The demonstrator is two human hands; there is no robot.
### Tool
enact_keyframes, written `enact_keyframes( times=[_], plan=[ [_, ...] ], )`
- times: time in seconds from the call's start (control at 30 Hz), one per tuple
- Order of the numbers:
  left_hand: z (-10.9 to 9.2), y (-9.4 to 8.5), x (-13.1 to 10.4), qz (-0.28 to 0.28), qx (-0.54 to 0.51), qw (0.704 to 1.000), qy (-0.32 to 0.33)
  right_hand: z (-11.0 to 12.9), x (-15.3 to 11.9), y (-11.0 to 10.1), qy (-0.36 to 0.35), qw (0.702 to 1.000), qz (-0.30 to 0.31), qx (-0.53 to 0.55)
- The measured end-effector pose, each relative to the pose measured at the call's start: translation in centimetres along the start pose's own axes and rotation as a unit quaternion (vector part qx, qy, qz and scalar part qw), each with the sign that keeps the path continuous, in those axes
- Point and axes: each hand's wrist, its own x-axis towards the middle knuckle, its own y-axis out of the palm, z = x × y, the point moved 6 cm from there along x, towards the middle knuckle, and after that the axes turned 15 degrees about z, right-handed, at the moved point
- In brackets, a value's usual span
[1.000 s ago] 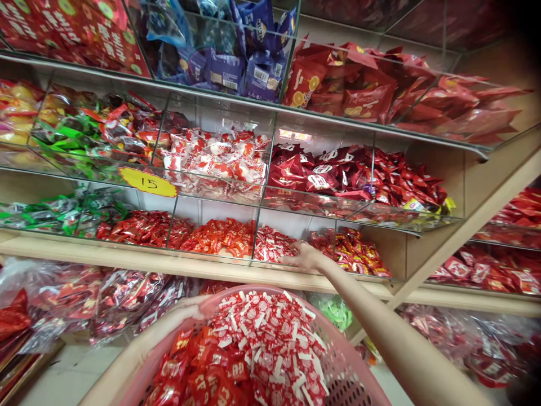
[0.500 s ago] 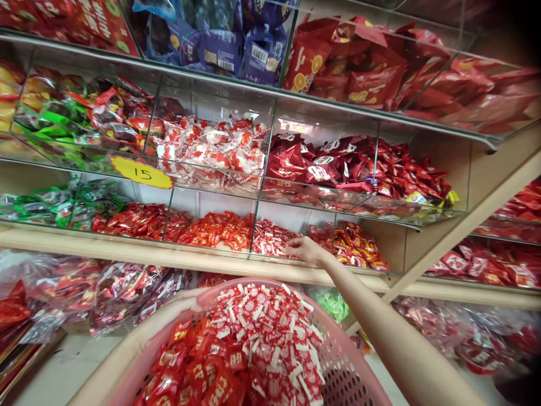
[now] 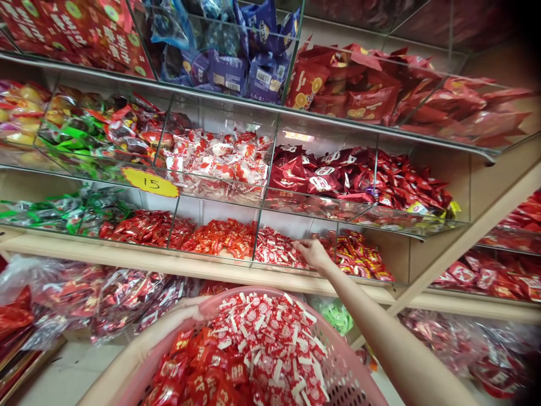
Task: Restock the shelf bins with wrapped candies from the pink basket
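Note:
My left hand [image 3: 186,309] is closed over the left rim of a pink plastic basket [image 3: 353,361], holding it tilted below the shelves. Inside it, glossy red wrapped candies [image 3: 203,372] lie at the left and small red-and-white wrapped candies [image 3: 270,327] are heaped at the right. My right hand [image 3: 313,254] reaches over the low clear front of a bottom-shelf bin. Its fingers are curled down at the red-and-white candies [image 3: 276,245] there; whatever they pinch is hidden.
Clear dividers split the shelves into bins. Orange-red candies [image 3: 224,237] lie left of the reached bin, red-and-yellow ones [image 3: 359,251] right. A yellow price tag [image 3: 150,181] reads 15. A slanting wooden post [image 3: 456,242] stands at right. Bagged goods [image 3: 122,299] sit beneath.
The view has tipped upward slightly, so shelves and basket appear lower. My right hand stays at the same bin, with its fingers curled a little more. My left hand keeps its hold on the basket.

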Motion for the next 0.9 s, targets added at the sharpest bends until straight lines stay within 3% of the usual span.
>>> enact_keyframes(
  times=[0.27,0.43,0.53,0.63,0.73,0.9],
  plan=[
    [-1.0,1.2,-0.1,0.025,-0.038,0.999,0.023,2.3,-1.3,-0.7,0.024,0.976,-0.03,0.215],
    [-0.3,1.3,0.1,0.013,-0.07,0.997,0.001,4.1,-4.9,2.6,0.007,0.948,0.092,0.306],
    [-0.2,1.4,0.1,0.017,-0.073,0.997,-0.003,4.4,-7.2,5.3,-0.003,0.962,0.162,0.219],
    [-0.4,1.2,0.1,0.009,-0.044,0.999,0.004,4.9,-8.2,6.5,-0.084,0.981,0.17,0.049],
    [-0.2,0.8,0.2,0.002,-0.011,1.0,0.003,5.1,-8.2,6.7,-0.152,0.97,0.159,-0.109],
    [0.2,0.6,0.5,0.017,-0.017,1.0,0.012,5.3,-7.8,7.1,-0.156,0.947,0.158,-0.233]
  ],
)
